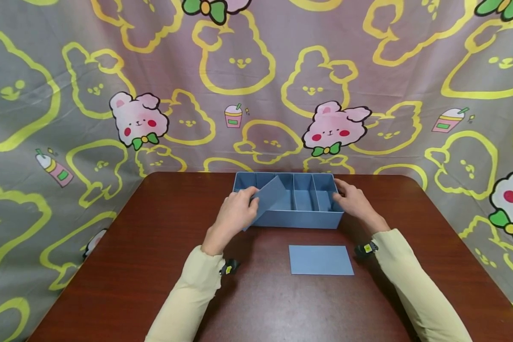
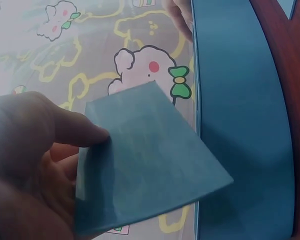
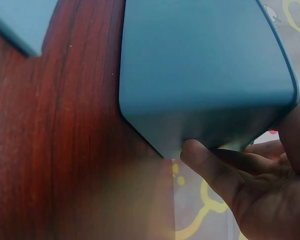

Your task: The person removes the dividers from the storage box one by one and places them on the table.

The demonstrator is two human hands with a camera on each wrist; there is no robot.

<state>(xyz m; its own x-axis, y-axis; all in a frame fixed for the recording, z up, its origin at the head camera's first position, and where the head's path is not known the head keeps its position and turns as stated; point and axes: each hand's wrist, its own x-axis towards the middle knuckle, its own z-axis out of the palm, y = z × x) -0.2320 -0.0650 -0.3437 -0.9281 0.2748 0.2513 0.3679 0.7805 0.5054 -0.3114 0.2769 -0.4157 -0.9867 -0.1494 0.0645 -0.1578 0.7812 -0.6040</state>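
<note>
My left hand [image 1: 236,209] pinches a flat blue-grey panel [image 1: 270,195] by its edge, thumb on the face. In the left wrist view the panel [image 2: 145,155] is tilted, its far corner overlapping the box wall. A long blue-grey organizer box [image 1: 297,220] stands near the table's back edge, divided into several compartments. The panel is over the left part of the box in the head view and hides part of it. At the box's right end my right hand [image 1: 355,199] grips the end wall; in the right wrist view, fingers [image 3: 202,157] lie against its outer side.
A second flat blue-grey panel [image 1: 321,260] lies on the dark red-brown table [image 1: 162,247], in front of the box. A cartoon-patterned cloth [image 1: 273,76] hangs behind the table and along both sides.
</note>
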